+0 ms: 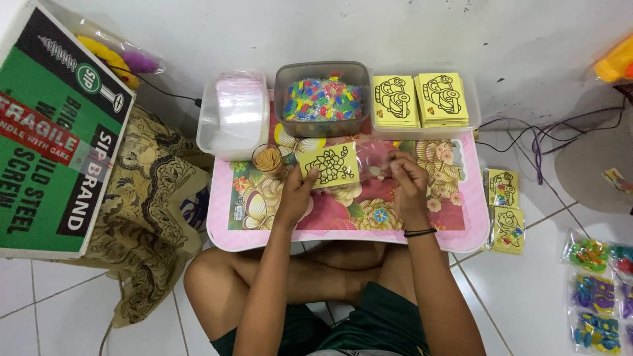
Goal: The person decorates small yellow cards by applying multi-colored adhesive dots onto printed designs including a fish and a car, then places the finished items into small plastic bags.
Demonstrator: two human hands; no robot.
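Note:
My left hand [295, 195] holds a yellow card [331, 165] with a black flower outline, gripping its lower left corner above the small pink flowered table [343, 227]. My right hand [407, 178] is closed on a clear plastic bag [376, 158] just right of the card. A small clear cup of thin wooden sticks [268, 160] stands left of the card.
Along the table's far edge sit a tub of clear bags [232, 115], a tub of coloured packets [322, 100] and a tray of yellow car cards [422, 99]. A cardboard box [56, 132] and patterned cloth [148, 211] lie left. Packed cards [506, 211] and packets [597, 290] lie right on the floor.

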